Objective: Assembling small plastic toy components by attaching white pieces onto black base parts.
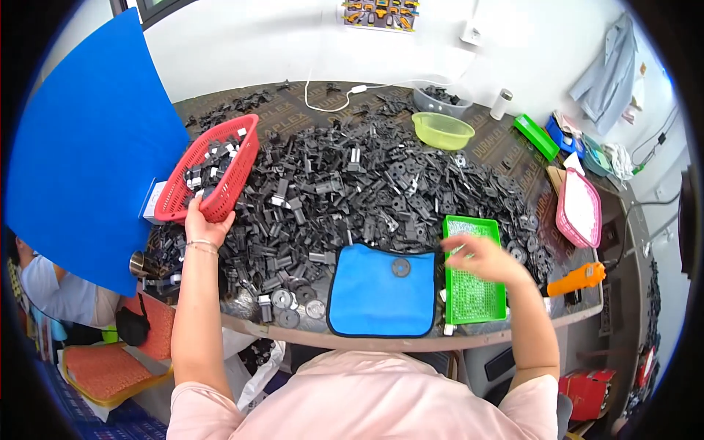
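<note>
My left hand grips the near end of a red plastic basket, which is tilted and holds black and white small parts. Over a green perforated tray hovers my right hand, blurred by motion, so I cannot make out anything in its fingers. A blue mat with a dark border lies between my arms at the table's near edge. On it rests one dark ring-shaped disc. A wide heap of black plastic parts spreads behind the mat. Several round discs lie left of it.
An orange power screwdriver lies right of the green tray. Toward the back are a yellow-green bowl, a clear tub of black parts and a white cable. A pink basket stands far right; a blue panel rises at left.
</note>
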Available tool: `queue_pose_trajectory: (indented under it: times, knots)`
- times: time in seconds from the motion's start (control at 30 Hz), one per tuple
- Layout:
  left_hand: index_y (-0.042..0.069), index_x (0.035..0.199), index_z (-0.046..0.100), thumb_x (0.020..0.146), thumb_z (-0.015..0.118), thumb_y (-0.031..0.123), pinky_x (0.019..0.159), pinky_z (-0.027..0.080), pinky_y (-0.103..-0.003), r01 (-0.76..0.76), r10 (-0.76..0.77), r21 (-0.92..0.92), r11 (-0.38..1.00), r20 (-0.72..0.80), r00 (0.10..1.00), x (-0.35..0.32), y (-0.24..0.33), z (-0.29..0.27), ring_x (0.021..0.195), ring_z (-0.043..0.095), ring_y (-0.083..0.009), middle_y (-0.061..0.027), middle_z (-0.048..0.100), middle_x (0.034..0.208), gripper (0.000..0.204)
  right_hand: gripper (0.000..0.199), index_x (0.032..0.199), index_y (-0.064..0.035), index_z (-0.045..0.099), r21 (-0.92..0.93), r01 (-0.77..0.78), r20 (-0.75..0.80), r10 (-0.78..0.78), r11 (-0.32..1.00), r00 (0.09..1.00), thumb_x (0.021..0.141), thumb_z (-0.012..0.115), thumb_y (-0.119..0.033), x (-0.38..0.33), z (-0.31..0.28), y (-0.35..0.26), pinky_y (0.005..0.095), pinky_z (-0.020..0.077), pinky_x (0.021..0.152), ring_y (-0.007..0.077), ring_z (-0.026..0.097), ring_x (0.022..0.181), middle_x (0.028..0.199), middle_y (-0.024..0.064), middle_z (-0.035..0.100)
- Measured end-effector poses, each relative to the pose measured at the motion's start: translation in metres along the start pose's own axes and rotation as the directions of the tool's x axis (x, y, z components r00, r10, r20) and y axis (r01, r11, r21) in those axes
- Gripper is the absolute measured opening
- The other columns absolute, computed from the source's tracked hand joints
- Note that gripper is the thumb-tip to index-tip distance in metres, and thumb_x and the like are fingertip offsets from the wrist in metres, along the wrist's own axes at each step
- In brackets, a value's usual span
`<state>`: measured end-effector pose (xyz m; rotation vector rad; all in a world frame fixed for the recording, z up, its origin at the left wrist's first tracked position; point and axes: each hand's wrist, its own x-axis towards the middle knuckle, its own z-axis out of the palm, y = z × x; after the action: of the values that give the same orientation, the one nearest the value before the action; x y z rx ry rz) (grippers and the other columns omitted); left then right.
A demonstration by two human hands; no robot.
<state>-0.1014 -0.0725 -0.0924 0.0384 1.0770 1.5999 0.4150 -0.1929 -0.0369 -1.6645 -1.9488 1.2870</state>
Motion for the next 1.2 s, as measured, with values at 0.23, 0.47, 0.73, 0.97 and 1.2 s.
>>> queue_pose_trajectory:
  times: [0.23,0.47,0.73,0.97,1.2]
  knots:
    - [0.012,0.127,0.051,0.083,0.066,0.044,0.108,0.026,-0.051,-0.303,0.313,0.154,0.940,-0.046,0.949,-0.056,-0.036,0.002,0.123,0.046,-0.0227,-0.0081,0.055,0.130,0.057,0.049,0.122,-0.0023,0.056,-0.486,0.303,0.167,-0.253,0.820,0.953,0.082,0.068,-0.030,-0.029,0.109,0.005,0.0413,0.0502,0.088,0.0349,0.058,0.107,0.118,0.0187,0.058]
    - [0.005,0.100,0.064,0.081,0.069,0.011,0.079,0.049,-0.030,-0.634,0.006,0.748,0.197,0.645,0.764,-0.152,-0.124,-0.036,0.088,0.062,-0.0203,-0.0072,0.064,0.097,0.021,0.046,0.118,-0.0036,0.058,-0.410,0.231,0.061,-0.227,0.882,0.972,0.081,0.070,-0.028,-0.047,0.116,0.026,0.0403,0.0499,0.087,0.0347,0.058,0.106,0.117,0.0157,0.060]
    - [0.002,0.098,0.062,0.077,0.068,0.007,0.084,0.048,-0.038,-0.912,-0.020,0.407,-0.055,0.912,0.409,-0.149,-0.179,0.028,0.095,0.060,-0.0321,-0.0140,0.062,0.098,0.022,0.040,0.112,-0.0044,0.061,-0.496,0.229,0.085,-0.216,0.838,0.973,0.083,0.067,-0.032,-0.021,0.115,0.017,0.0425,0.0525,0.074,0.0350,0.065,0.085,0.093,0.0177,0.067]
    - [0.004,0.107,0.062,0.077,0.061,0.001,0.096,0.040,-0.042,-0.885,-0.006,0.155,-0.438,0.984,0.176,-0.098,-0.228,0.116,0.109,0.052,-0.0312,-0.0121,0.059,0.108,0.031,0.037,0.111,-0.0047,0.062,-0.328,0.219,0.073,-0.207,0.919,0.976,0.084,0.068,-0.030,-0.011,0.087,0.026,0.0390,0.0542,0.074,0.0298,0.068,0.083,0.094,0.0163,0.069]
    - [0.006,0.112,0.062,0.071,0.071,0.009,0.106,0.027,-0.053,-0.725,-0.300,0.193,-0.661,0.817,0.492,-0.078,-0.223,0.126,0.114,0.050,-0.0261,-0.0075,0.060,0.106,0.043,0.028,0.106,-0.0018,0.063,-0.099,0.115,-0.397,-0.145,0.988,0.906,0.081,0.068,-0.014,0.055,0.050,0.036,0.0407,0.0531,0.073,0.0316,0.066,0.083,0.098,0.0182,0.065]
